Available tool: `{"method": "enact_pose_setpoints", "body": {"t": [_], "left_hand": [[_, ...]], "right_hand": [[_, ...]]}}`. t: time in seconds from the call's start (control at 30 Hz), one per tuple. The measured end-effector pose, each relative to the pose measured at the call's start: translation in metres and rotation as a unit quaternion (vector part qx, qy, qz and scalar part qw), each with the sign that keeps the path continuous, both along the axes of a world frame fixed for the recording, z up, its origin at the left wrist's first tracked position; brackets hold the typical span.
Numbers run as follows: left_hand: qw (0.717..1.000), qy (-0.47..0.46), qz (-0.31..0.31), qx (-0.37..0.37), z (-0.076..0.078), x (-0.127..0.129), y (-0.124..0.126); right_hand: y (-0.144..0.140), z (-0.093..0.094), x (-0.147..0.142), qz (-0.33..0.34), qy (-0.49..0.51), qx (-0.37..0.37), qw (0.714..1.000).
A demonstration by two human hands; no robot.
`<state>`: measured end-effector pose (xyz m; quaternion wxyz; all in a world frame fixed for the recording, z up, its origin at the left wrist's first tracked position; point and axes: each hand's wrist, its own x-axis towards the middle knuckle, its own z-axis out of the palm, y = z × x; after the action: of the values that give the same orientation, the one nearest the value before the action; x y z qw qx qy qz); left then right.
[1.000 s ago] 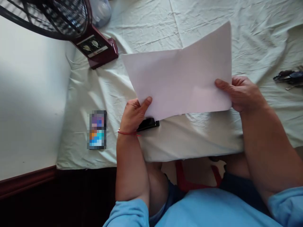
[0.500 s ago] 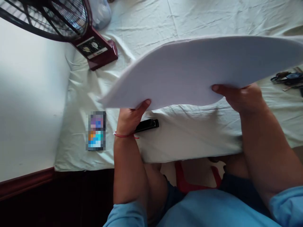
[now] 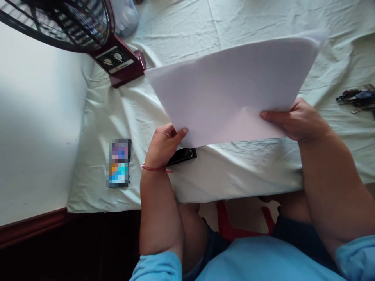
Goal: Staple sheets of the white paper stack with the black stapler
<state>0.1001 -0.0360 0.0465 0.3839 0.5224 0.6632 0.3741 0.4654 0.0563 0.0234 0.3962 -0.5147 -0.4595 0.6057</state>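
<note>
A stack of white paper sheets (image 3: pixel 228 86) is held up over the cloth-covered table, its far edge raised and slightly bowed. My left hand (image 3: pixel 164 143) grips its near left corner, thumb on top and fingers beneath. On the near right side, my right hand (image 3: pixel 301 121) clasps the sheets the same way, its thumb lying flat on the upper face. How many sheets there are I cannot tell. A black stapler-like object (image 3: pixel 183 155) lies on the cloth beside my left wrist, partly hidden by it.
A dark red fan (image 3: pixel 120 64) stands at the back left near the white wall (image 3: pixel 38 128). A phone with a blurred screen (image 3: pixel 119 163) lies left of my left hand. Keys (image 3: pixel 357 97) rest at the far right. The pale tablecloth (image 3: pixel 234 168) is wrinkled.
The sheets were bowed widely to both sides; now they are straighter, with their left and right edges drawn in. Both hands keep their hold and have shifted only slightly.
</note>
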Motion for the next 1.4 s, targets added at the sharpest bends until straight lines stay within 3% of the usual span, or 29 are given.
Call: {"method": "enact_pose_setpoints", "body": {"t": [0.2, 0.63, 0.93, 1.13, 1.4], "left_hand": [[0.995, 0.046, -0.013, -0.083, 0.002, -0.005, 0.002], [0.984, 0.113, 0.045, -0.133, 0.003, -0.005, 0.0], [0.982, 0.168, 0.02, -0.089, -0.001, -0.004, -0.011], [0.968, 0.237, 0.081, -0.012, -0.008, -0.004, -0.025], [0.965, 0.257, 0.053, 0.012, 0.0, 0.001, -0.037]], "right_hand": [[0.002, 0.006, 0.001, -0.023, -0.035, -0.087, 0.995], [0.006, 0.005, 0.009, 0.029, -0.074, -0.143, 0.986], [0.002, 0.011, 0.003, 0.012, -0.072, -0.149, 0.986], [-0.002, 0.014, -0.003, 0.021, -0.056, -0.15, 0.987], [0.0, 0.005, -0.005, 0.036, -0.063, -0.148, 0.986]]}}
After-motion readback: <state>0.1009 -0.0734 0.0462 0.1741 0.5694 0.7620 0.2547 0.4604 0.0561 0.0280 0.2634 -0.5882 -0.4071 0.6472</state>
